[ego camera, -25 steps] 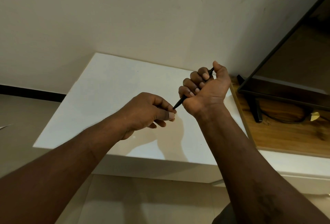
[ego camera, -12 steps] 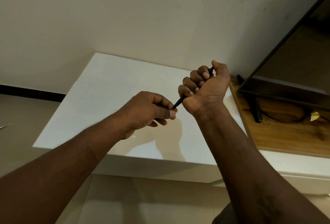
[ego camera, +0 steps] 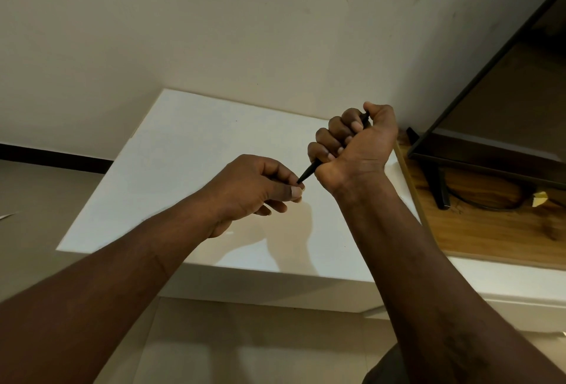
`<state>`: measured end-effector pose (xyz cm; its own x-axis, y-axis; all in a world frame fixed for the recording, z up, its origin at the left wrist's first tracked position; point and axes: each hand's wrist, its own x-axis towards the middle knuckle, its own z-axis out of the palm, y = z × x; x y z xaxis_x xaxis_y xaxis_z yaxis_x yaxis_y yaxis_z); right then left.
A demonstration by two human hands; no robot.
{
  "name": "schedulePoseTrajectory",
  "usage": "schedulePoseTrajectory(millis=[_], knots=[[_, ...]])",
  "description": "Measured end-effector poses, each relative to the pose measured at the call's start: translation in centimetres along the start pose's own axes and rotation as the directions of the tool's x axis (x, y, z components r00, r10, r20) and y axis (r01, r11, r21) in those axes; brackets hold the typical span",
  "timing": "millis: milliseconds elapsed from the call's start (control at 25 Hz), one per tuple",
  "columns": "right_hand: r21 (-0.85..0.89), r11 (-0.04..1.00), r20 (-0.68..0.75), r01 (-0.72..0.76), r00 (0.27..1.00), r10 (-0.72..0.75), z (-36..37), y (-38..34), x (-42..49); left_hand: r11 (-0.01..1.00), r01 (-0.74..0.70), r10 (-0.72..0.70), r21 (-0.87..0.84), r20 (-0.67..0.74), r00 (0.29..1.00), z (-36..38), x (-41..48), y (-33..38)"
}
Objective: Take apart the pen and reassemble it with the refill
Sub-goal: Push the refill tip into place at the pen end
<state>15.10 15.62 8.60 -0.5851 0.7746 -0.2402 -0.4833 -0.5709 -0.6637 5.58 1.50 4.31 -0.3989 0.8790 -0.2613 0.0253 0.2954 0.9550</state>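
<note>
A black pen (ego camera: 309, 171) is held in the air above a white table (ego camera: 183, 151). My right hand (ego camera: 355, 144) is a fist wrapped round the pen's barrel, so only the tapered tip below the fist and a bit of the top end by the thumb show. My left hand (ego camera: 260, 187) pinches the pen's pointed tip between thumb and forefinger. The middle of the pen is hidden in the fist. I cannot see a separate refill.
A wooden surface (ego camera: 490, 230) adjoins the table on the right, carrying a flat dark screen (ego camera: 490, 138) on a black stand (ego camera: 438, 187) with a cable. A pale wall rises behind. Tiled floor lies to the left and below.
Almost nothing has moved. Both hands hold the same grip on the pen, with only a slight shift of the left fingers at the tip.
</note>
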Motion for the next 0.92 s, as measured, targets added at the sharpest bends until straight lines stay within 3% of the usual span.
schedulePoseTrajectory(millis=[680,920], knots=[[0.029,0.997,0.025,-0.077,0.997,0.076,-0.11,-0.23,-0.22,1.000,-0.001,0.001,-0.013,0.012,1.000,0.00,0.05,-0.10],[0.037,0.999,0.002,-0.011,1.000,0.011,-0.05,-0.44,-0.23,1.000,0.000,0.001,-0.026,0.017,1.000,0.02,0.13,-0.13]])
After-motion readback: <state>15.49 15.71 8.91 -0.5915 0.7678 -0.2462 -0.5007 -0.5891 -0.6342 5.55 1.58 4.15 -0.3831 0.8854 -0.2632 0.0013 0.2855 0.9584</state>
